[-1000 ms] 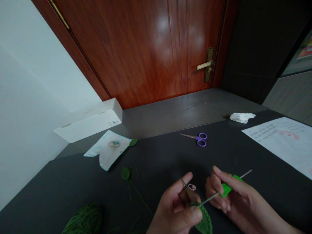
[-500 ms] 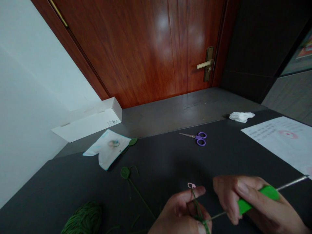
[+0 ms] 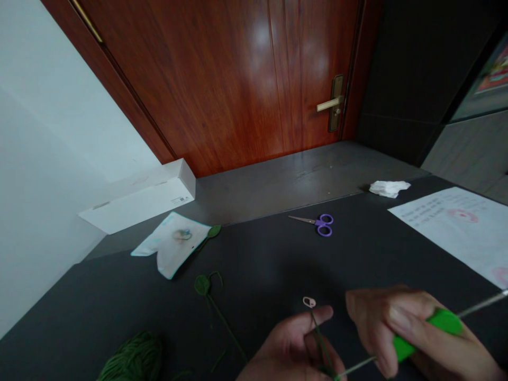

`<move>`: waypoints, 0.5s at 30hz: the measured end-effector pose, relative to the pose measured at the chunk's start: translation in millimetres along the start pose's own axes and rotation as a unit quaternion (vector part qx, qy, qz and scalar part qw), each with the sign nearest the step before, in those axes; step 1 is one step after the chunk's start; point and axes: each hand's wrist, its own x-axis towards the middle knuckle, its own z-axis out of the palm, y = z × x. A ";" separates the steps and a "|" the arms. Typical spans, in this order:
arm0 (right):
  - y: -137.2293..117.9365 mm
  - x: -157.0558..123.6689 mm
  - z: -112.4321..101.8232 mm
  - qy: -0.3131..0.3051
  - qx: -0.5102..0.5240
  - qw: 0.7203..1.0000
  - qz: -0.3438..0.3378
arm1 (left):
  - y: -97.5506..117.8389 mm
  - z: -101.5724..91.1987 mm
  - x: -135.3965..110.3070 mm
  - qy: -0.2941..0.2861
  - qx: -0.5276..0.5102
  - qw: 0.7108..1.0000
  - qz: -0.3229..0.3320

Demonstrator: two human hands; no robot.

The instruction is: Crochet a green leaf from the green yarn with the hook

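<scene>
The right hand (image 3: 413, 333) is clamped on a green-handled metal crochet hook (image 3: 444, 321) — its long shaft slants down-left, tip nearer the left hand (image 3: 291, 352); those fingers pinch a dark green yarn strand (image 3: 319, 344).

You're in what looks like a room in a home. Ahead of you stands a polished reddish wooden door (image 3: 214, 79) with a brass lever handle (image 3: 328, 103), the kind fitted to a domestic interior, next to a plain white wall (image 3: 59, 132). Everyday items lie around on your dark tabletop (image 3: 254, 254): small purple-handled scissors (image 3: 321, 224), a ball of green yarn (image 3: 130, 361), a crumpled white tissue (image 3: 389, 188) and a printed paper sheet (image 3: 456, 227). A flat white cardboard box (image 3: 138, 198) rests against the wall.
</scene>
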 end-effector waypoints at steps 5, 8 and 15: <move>5.4 5.9 9.7 0.066 0.070 0.992 0.080 | -6.7 -10.2 -0.7 -0.020 -0.019 0.997 0.074; 3.3 9.2 11.9 0.088 0.124 0.980 0.127 | -6.5 -11.2 -5.3 -0.011 0.000 0.994 0.110; 0.3 10.3 6.9 0.082 0.112 0.982 0.126 | 0.1 -1.6 -13.1 0.028 0.035 0.990 0.132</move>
